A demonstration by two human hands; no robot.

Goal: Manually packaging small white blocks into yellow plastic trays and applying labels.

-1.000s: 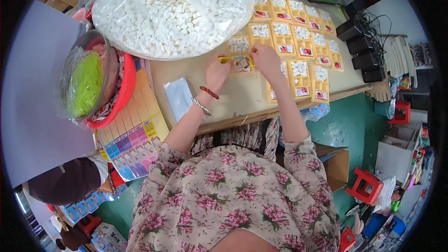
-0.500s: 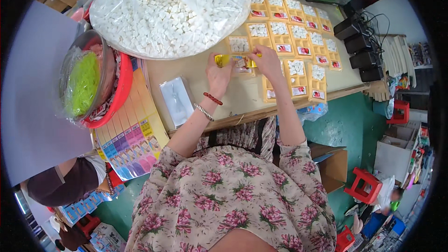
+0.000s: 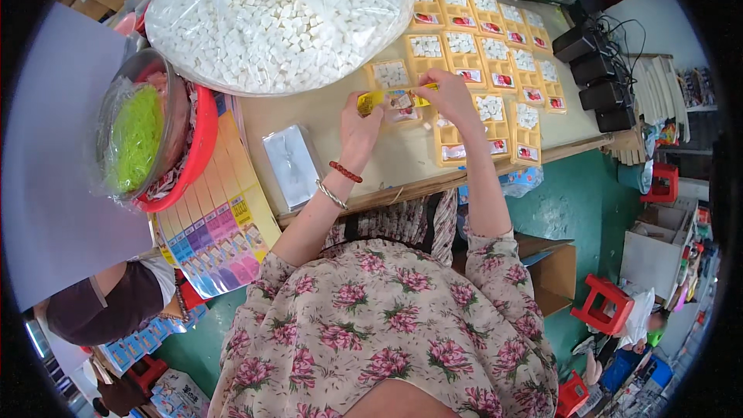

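Observation:
Above the table's near part, a yellow printed packet (image 3: 401, 99) with red and white patches stretches between my two hands. My left hand (image 3: 359, 130) grips its left end, fingers closed. At the other end, the fingertips of my right hand (image 3: 452, 97) pinch its yellow edge. Just beyond lies a yellow tray (image 3: 389, 73) with white cubes in it, partly covered by the packet. Beside my right wrist sit more cube-filled trays (image 3: 489, 108), each with a small red-and-white sachet. A loose white cube lies close to my right hand.
A big clear bag of white cubes (image 3: 271, 31) fills the far left. Left of the table are a red basin (image 3: 203, 147) with a bag of green shreds (image 3: 138, 135) and colourful printed sheets (image 3: 220, 240). A white box (image 3: 291, 166) lies by my left forearm; black adapters (image 3: 596, 73) line the right edge.
The packet has been turned and spread a little wider, showing more of its printed middle. My right hand has shifted slightly to the right.

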